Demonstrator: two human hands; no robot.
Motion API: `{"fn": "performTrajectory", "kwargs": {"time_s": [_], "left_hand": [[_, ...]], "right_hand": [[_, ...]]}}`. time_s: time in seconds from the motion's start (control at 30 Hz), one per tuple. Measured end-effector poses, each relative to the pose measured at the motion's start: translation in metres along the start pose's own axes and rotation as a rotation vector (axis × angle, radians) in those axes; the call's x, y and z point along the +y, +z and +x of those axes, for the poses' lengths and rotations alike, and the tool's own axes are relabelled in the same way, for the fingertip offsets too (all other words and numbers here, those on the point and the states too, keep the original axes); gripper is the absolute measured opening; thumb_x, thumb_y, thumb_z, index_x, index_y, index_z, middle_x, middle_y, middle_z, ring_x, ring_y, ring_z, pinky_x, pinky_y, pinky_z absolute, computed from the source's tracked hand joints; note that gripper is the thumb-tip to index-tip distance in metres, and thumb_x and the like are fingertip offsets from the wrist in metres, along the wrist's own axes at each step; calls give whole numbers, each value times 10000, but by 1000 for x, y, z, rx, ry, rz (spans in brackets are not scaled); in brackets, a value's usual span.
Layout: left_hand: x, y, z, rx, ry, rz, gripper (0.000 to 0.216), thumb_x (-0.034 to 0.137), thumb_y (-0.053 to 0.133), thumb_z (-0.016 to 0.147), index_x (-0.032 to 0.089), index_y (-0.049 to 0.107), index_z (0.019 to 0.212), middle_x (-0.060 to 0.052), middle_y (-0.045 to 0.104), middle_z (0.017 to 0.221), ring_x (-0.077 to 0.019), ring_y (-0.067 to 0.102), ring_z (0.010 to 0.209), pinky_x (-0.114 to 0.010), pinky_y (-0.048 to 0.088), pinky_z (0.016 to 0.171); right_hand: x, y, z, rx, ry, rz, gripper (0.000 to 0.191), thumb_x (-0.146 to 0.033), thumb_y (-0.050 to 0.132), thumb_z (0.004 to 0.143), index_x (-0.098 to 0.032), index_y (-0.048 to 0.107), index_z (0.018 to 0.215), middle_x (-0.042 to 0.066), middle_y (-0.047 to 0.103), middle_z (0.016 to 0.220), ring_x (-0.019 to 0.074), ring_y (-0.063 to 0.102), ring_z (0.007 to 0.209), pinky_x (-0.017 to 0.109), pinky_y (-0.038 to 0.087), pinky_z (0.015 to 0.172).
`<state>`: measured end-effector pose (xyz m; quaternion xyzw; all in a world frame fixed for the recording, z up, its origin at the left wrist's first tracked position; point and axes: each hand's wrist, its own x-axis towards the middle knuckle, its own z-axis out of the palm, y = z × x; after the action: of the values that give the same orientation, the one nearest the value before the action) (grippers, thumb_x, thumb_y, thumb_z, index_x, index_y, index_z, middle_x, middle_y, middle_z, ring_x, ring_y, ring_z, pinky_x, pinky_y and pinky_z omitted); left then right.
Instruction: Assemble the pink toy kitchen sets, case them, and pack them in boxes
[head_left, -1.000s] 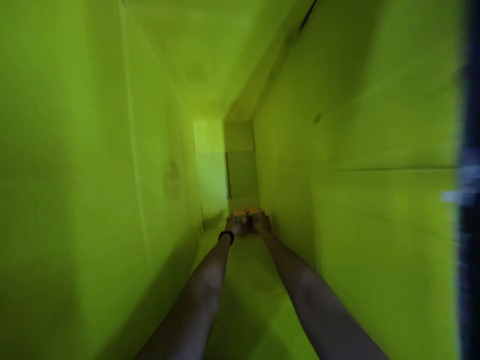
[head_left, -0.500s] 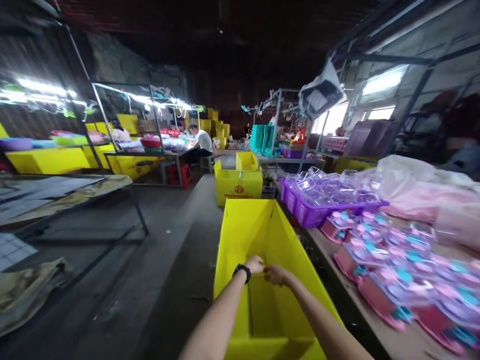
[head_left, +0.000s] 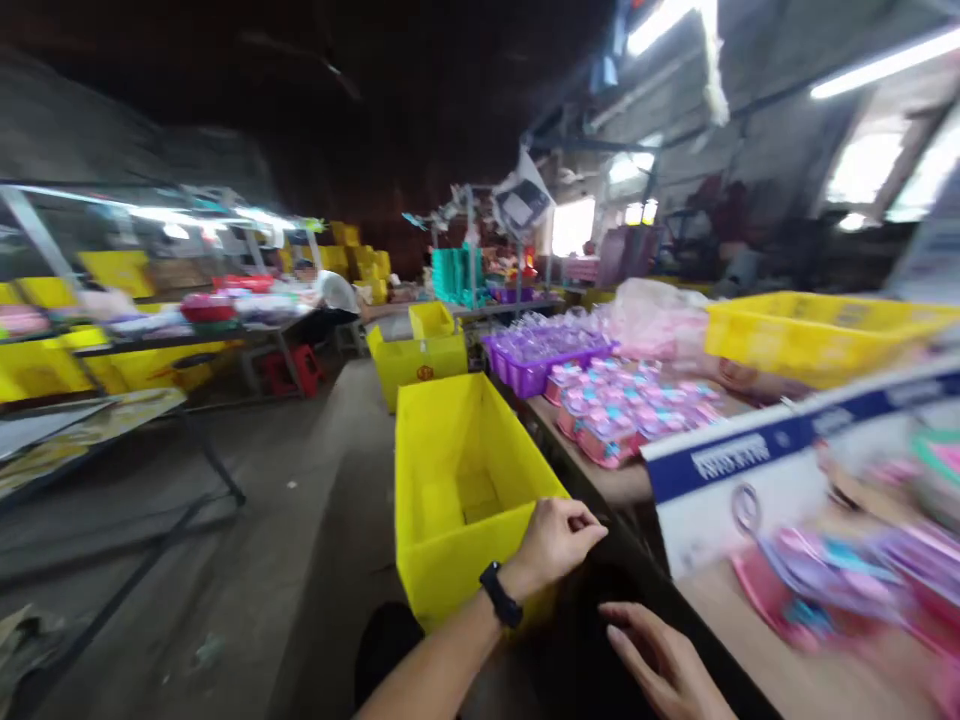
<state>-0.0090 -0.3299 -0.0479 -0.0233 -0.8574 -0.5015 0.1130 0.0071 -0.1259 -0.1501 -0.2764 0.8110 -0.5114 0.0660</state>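
A yellow open-topped box stands before me, and its inside looks bare. My left hand, with a black watch at the wrist, is over the box's near right corner. Its fingers are loosely curled with a gap to the thumb, and I see nothing in them. Lower right, my right hand is open, fingers stretched out and holding nothing. It is apart from the box, beside the table edge. Closest to it on the table are pink and purple plastic toy-like pieces, blurred.
Along the right table lie a purple basket of clear plastic parts, rows of pink pieces, a printed white-and-blue carton and a yellow crate. More yellow boxes stand ahead. A seated person is at the far left tables.
Both hands have come out of the box and moved right and towards me. They were close together inside it. My view has turned right, bringing the carton and yellow crate into sight.
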Motion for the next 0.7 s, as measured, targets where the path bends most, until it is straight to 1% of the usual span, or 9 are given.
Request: {"fn": "performTrajectory", "kwargs": {"time_s": [0.13, 0.2, 0.27, 0.33, 0.4, 0.5, 0.6, 0.67, 0.7], "left_hand": [[19, 61, -7, -226, 102, 74, 393, 419, 633, 915, 176, 690, 611, -4, 611, 551, -133, 552, 561, -259, 392, 563], [21, 85, -2, -318, 120, 25, 325, 385, 542, 963, 181, 748, 815, -30, 699, 716, -158, 617, 658, -269, 459, 633], [19, 107, 6, -356, 175, -13, 251, 316, 546, 942, 193, 746, 1032, -51, 743, 910, -178, 664, 776, -280, 518, 716], [17, 126, 13, -368, 241, -6, 249, 283, 570, 915, 205, 720, 1096, -58, 726, 977, -185, 667, 803, -290, 548, 739], [19, 143, 21, -370, 304, 21, 243, 278, 590, 900, 212, 702, 1106, -61, 697, 996, -190, 662, 808, -308, 571, 757], [29, 167, 43, -307, 361, 46, 397, 291, 659, 875, 211, 624, 1262, -100, 660, 1190, -250, 672, 1027, -391, 576, 952], [43, 191, 77, -270, 338, 66, 656, 316, 762, 828, 160, 496, 1408, -182, 580, 1389, -335, 569, 1311, -481, 454, 1165], [50, 206, 99, -334, 303, 50, 761, 305, 811, 797, 143, 446, 1445, -207, 547, 1451, -362, 507, 1401, -500, 383, 1227], [53, 212, 107, -382, 288, 28, 787, 295, 825, 788, 143, 434, 1454, -207, 541, 1468, -368, 497, 1416, -502, 367, 1237]], "right_hand": [[-45, -47, -79, -105, 126, -101, 361, -512, 574, 978, -313, 785, 1193, 101, 759, 1154, 307, 728, 1041, 441, 586, 966], [-68, -77, -105, -174, 161, -99, 362, -448, 598, 985, -283, 762, 1262, 92, 748, 1185, 275, 716, 1057, 387, 573, 955], [-83, -108, -127, -137, 217, -55, 365, -423, 607, 992, -277, 744, 1297, 79, 750, 1174, 233, 718, 991, 319, 582, 858], [-88, -134, -149, 17, 289, -34, 349, -436, 615, 993, -280, 753, 1272, 67, 762, 1148, 215, 722, 940, 299, 586, 803], [-83, -154, -163, 257, 364, -53, 345, -468, 604, 993, -258, 768, 1211, 70, 775, 1073, 220, 731, 889, 314, 598, 768], [-56, -178, -161, 662, 405, -163, 369, -503, 590, 975, -224, 757, 1149, 81, 760, 992, 240, 736, 862, 355, 621, 754], [-16, -206, -135, 973, 320, -442, 393, -422, 573, 942, -204, 701, 1242, 137, 691, 1250, 294, 679, 1161, 464, 578, 1007], [10, -228, -117, 1037, 305, -659, 514, -320, 541, 908, -168, 604, 1395, 179, 547, 1480, 325, 494, 1424, 537, 420, 1192], [21, -239, -111, 1016, 339, -740, 595, -285, 537, 888, -155, 537, 1468, 188, 469, 1558, 337, 378, 1511, 570, 335, 1241]]}}
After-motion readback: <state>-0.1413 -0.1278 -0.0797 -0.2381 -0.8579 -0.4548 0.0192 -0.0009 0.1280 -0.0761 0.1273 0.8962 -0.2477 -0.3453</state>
